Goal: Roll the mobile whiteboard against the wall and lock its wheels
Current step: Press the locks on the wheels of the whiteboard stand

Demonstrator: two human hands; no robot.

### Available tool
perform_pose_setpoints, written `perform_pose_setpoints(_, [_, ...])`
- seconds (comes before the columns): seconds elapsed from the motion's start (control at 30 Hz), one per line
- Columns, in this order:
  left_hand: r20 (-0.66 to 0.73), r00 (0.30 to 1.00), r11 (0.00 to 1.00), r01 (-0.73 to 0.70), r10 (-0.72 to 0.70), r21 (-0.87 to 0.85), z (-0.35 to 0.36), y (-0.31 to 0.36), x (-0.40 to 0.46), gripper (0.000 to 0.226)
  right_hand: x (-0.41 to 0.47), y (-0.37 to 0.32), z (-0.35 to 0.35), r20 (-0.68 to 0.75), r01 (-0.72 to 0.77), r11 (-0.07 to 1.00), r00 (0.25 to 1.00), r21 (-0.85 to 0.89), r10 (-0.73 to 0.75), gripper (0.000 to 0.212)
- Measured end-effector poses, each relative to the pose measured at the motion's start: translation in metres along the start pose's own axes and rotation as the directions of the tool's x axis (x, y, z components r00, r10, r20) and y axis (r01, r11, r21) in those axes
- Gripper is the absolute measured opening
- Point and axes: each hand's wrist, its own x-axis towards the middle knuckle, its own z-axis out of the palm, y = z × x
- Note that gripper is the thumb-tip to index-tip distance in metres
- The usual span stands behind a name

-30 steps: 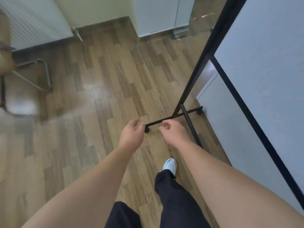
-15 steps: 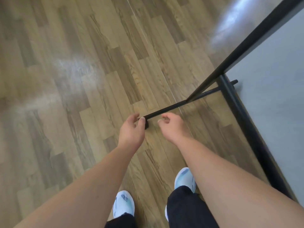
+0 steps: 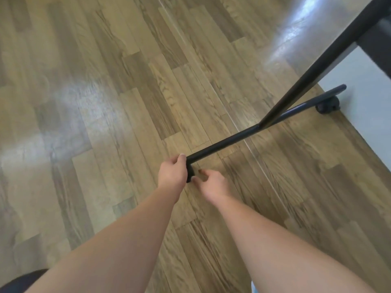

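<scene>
The whiteboard's black foot bar point(image 3: 239, 139) lies low across the wood floor, with a black upright post point(image 3: 313, 72) rising from it toward the top right. My left hand point(image 3: 172, 173) grips the near end of the bar, covering most of the near wheel point(image 3: 190, 173) under it. My right hand point(image 3: 211, 183) sits just right of that wheel, fingers curled, with fingertips touching it. The far wheel point(image 3: 328, 105) stands against the white wall point(image 3: 364, 106) at right.
Glossy wood laminate floor point(image 3: 105, 123) fills the view, with a thin seam strip point(image 3: 249, 144) running diagonally under the bar. The white wall's base borders the floor on the right. A dark trouser leg point(image 3: 19, 281) shows at the bottom left corner.
The view has dropped closer to the floor. My left hand has closed over the bar's near end and my right hand has reached down to the wheel. My shoes have left the view.
</scene>
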Motion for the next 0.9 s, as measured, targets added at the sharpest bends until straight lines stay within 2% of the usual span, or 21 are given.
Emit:
perform_pose_setpoints(0.1, [-0.004,1.000,1.000,-0.018,0.018,-0.015,0.003,-0.005,0.003,0.038,0.003,0.003,0.009,0.001,0.021,1.000,1.000,0.016,-0.021,0.052])
perform_pose_setpoints(0.23, [-0.032,0.999,0.999,-0.040,0.040,-0.013,0.003,-0.006,0.003,0.032,0.006,0.001,0.018,0.000,0.030,0.999,1.000,-0.015,-0.030,0.039])
perform_pose_setpoints(0.43, [-0.038,0.997,0.998,-0.061,0.061,0.005,0.003,-0.008,0.005,0.032,0.010,0.001,0.024,-0.057,0.010,1.000,0.998,0.023,-0.008,0.034])
perform_pose_setpoints(0.57, [-0.035,0.997,0.997,-0.072,0.072,-0.006,0.004,-0.010,0.005,0.035,0.011,0.009,0.030,-0.127,-0.041,0.993,0.992,-0.109,0.027,0.025])
perform_pose_setpoints(0.83, [-0.058,0.996,0.998,-0.061,0.060,-0.013,0.018,-0.002,0.000,0.046,0.010,0.020,0.009,-0.209,-0.042,0.997,0.976,0.071,0.056,0.033])
perform_pose_setpoints(0.9, [-0.082,0.992,0.990,-0.090,0.099,0.107,0.025,0.006,0.000,0.050,0.011,0.022,-0.006,-0.240,-0.020,0.998,0.970,0.059,0.033,0.035])
